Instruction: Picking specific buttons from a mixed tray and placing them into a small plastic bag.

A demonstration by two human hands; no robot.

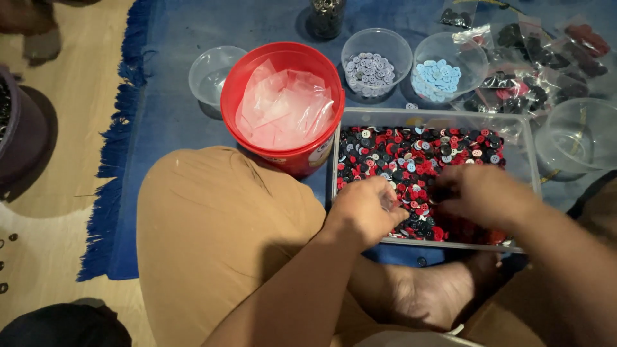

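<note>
Buttons (411, 160), red, black and grey, fill one clear rectangular tray (528, 151) on a blue rug (167, 109), where the left hand (366, 209) and right hand (479, 193) dig in, fingers curled; what they pinch cannot be told. Four clear bowls ring one red bucket (283, 103); two hold buttons. The rug's fringe meets bare floor at left.

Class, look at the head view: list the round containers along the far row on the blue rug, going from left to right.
Empty clear bowl → red bucket with plastic bags → bowl of grey buttons → bowl of light blue buttons → empty clear bowl at the right edge.
</note>
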